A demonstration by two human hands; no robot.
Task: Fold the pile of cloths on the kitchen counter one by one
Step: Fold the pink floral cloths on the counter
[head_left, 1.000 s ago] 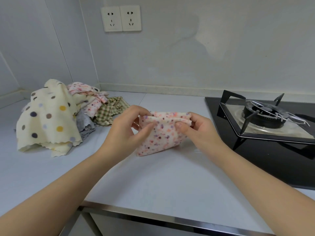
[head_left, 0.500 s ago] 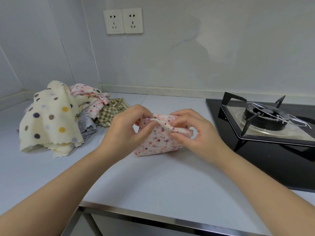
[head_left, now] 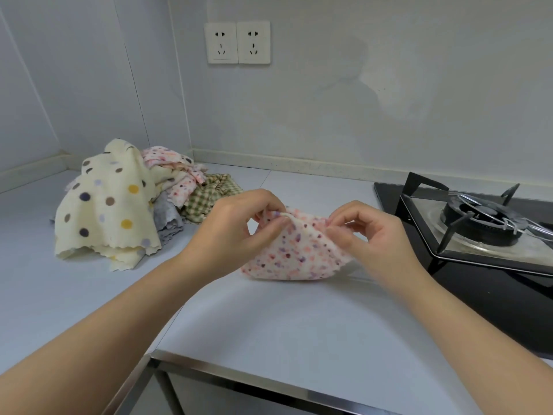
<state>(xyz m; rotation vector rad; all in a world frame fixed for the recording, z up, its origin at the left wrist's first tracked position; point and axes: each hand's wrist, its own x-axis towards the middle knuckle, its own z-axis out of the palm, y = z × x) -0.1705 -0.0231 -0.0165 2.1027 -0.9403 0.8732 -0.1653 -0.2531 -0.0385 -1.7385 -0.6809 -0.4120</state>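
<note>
Right of the pile (head_left: 119, 205), left hand (head_left: 236, 232) and right hand (head_left: 371, 238) each pinch the cloth's (head_left: 296, 253) top corners; looks soft, light, floppy.

Colours and patterns showing on the kitchen counter

The held cloth (head_left: 294, 250) is showing pink, red and purple specks on cream; the polka-dot cloth (head_left: 107, 205) is wearing yellow, brown and lilac dots on cream, the checked cloth (head_left: 209, 196) is showing green-and-cream gingham, the grey cloth (head_left: 169, 218) is lying plain, and the gas hob (head_left: 478, 235) is gleaming black beside the white countertop (head_left: 269, 324).
</note>
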